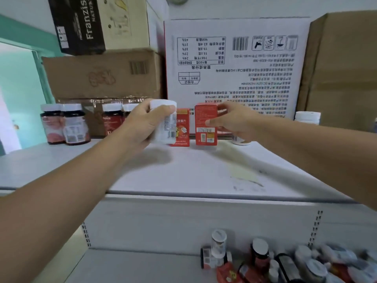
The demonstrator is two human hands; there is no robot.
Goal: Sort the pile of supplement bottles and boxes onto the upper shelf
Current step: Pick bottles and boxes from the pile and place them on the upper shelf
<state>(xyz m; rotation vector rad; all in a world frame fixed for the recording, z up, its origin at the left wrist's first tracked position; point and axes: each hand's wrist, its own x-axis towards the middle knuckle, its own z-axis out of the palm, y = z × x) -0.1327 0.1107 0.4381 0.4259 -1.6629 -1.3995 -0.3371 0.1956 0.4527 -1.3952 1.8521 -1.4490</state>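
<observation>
My left hand (142,121) grips a white bottle (166,123) just above the upper shelf (183,170), in front of a red box (182,127) that stands there. My right hand (232,121) holds a second red box (205,123) upright on the shelf, thumb on its front. Dark bottles with white caps (65,124) stand in a row at the shelf's left; two more (112,119) stand partly behind my left hand. A white bottle (307,117) stands at the right, another (240,140) is mostly hidden under my right wrist. The pile of bottles and boxes (275,262) lies on the lower shelf at the bottom right.
Cartons line the back of the upper shelf: a large white printed one (234,64), brown ones (102,74) at the left under a black-and-cream box (98,23), and a brown one (342,70) at the right. The shelf's front edge (183,194) runs across the middle.
</observation>
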